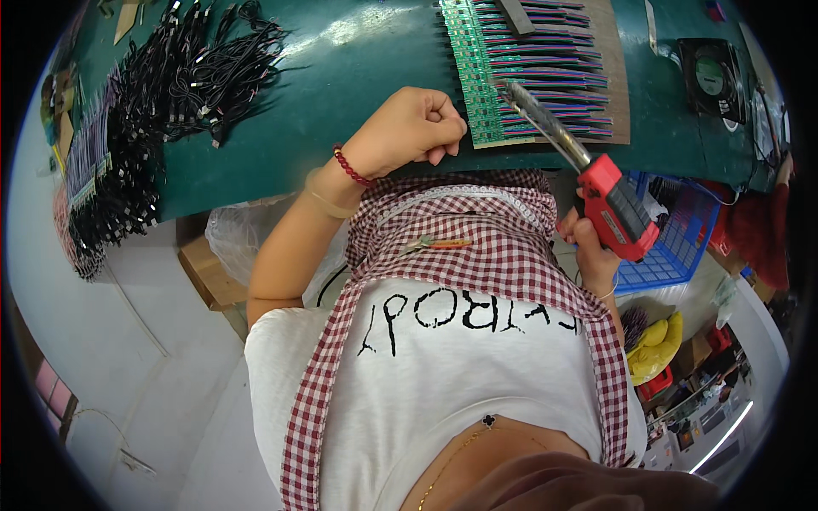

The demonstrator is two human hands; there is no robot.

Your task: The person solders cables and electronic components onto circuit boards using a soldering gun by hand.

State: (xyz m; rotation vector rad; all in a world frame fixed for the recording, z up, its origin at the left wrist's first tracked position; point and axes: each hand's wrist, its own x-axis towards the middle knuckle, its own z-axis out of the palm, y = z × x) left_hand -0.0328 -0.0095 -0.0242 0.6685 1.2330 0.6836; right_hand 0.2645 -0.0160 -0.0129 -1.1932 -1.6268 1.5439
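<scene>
In my right hand [590,244] is a red and black soldering gun [615,209], its handle gripped. Its long metal barrel slants up and left, and the tip lies over a green circuit board panel [470,77]. Rows of multicoloured wires [558,94] run rightward from the panel across a brown board [619,77]. My left hand [413,128] is closed at the panel's lower left, near the table's front edge. Its curled fingers hide whatever may be in them. A dark grey bar [515,15] rests across the panel's far end.
Black cables with plugs [183,81] heap on the green table [349,64] at left, some hanging over its edge. At the right stands a black device with a round opening [711,72]. Below is a blue basket [673,234]. Small orange-handled cutters [439,244] lie on my checked apron.
</scene>
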